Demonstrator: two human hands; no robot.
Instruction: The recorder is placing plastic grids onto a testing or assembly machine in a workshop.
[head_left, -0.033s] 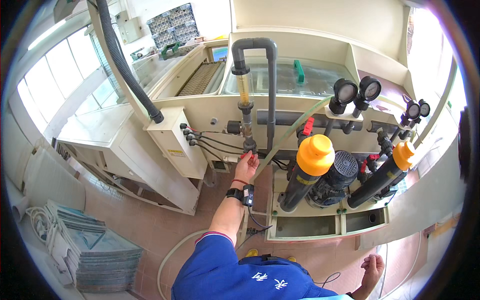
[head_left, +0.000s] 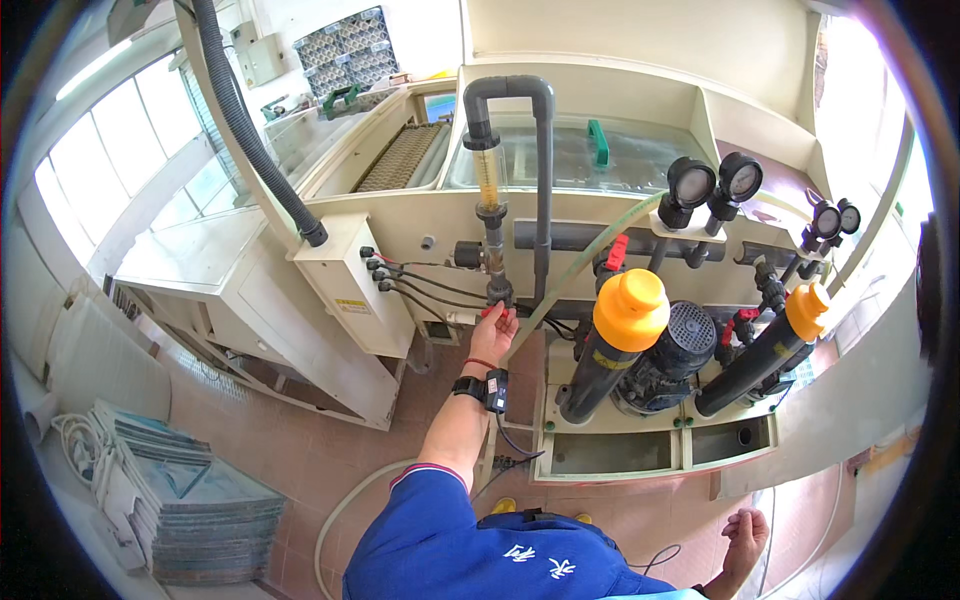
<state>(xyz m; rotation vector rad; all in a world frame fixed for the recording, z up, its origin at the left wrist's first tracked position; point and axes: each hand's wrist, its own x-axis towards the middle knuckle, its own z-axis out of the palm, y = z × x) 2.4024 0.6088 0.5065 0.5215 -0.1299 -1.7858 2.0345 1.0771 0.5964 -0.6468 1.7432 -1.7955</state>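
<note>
My left arm reaches forward, and my left hand (head_left: 493, 335) is closed round a red valve handle (head_left: 487, 312), partly covered by the fingers. Directly above it stands a clear upright flow meter tube (head_left: 488, 180) with yellowish contents, joined at its top to a bent grey pipe (head_left: 543, 180). Down at the lower right, my right hand (head_left: 744, 540) hangs apart from the machine, its fingers loosely curled together and nothing visible in them. On my left wrist sit a black strap and a small black device (head_left: 496, 390) with a cable.
Right of my left hand stand black filter cylinders with yellow caps (head_left: 631, 310), a pump motor (head_left: 690, 335) and pressure gauges (head_left: 691, 184). A cream control box (head_left: 345, 285) with black cables is to the left. Stacked panels (head_left: 215, 520) and a hose (head_left: 325, 525) lie on the floor.
</note>
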